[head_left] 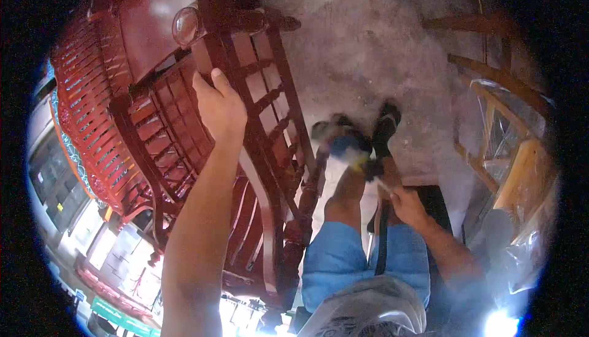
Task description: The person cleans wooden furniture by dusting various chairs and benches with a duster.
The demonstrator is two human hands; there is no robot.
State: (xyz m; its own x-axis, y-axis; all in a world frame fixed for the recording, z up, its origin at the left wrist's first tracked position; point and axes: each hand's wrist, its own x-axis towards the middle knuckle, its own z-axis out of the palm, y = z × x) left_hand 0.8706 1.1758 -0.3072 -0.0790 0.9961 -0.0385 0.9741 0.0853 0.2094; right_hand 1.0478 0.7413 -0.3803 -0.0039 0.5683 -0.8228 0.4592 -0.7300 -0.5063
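My left hand [222,109] is closed around the edge of a dark red, glossy wooden slatted furniture frame [264,202], which looks like a chair or bench lying tilted. Its round knob-like end [186,26] stands just above my fingers. Low in front of my knees, my right hand [407,206] grips the pale handle of a brush-like tool [373,169] with a dark head. Motion blurs the tool, so its exact kind is unclear. Near the tool's head, between my feet, sits a blurred dark blue object [348,145].
More red slatted furniture [86,91] is stacked at the left. On the right stand wooden frames [500,79] and a light wooden piece [516,174] partly wrapped in clear plastic [531,239]. Stained concrete floor [368,49] stretches ahead. A bright light [502,323] glares at the lower right.
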